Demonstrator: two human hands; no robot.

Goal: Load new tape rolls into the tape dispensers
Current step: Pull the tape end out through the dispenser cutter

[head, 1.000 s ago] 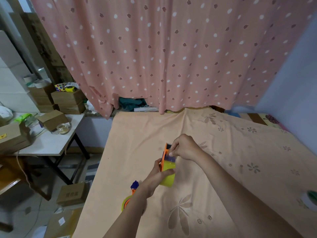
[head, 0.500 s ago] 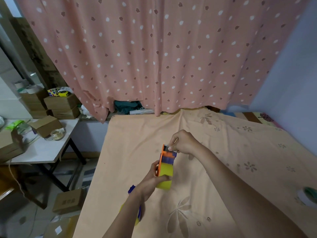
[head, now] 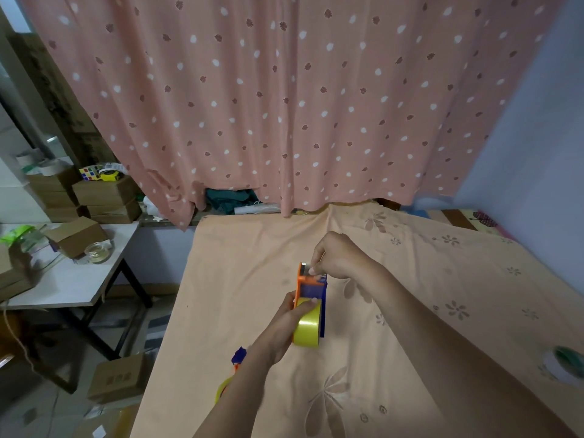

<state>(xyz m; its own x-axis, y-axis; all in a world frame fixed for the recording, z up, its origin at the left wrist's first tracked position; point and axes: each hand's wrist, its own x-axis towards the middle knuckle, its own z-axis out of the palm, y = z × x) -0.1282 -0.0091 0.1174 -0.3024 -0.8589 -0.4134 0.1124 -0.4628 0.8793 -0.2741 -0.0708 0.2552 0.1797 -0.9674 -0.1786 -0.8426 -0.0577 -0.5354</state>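
An orange and blue tape dispenser with a yellow tape roll in it is held above the peach floral sheet. My left hand grips the roll and the dispenser's side from the left, thumb across the top of the roll. My right hand pinches the dispenser's front end near the metal blade; whether it holds the tape's end I cannot tell. A second dispenser, blue, orange and yellow, lies on the sheet, mostly hidden under my left forearm.
A white and green tape roll lies at the sheet's right edge. Left of the bed stands a white table with cardboard boxes and a clear tape roll. Cardboard boxes sit on the floor. A dotted pink curtain hangs behind.
My left thumb has shifted onto the top of the yellow roll. My right hand stays pinched at the dispenser's front end. The view has tilted slightly.
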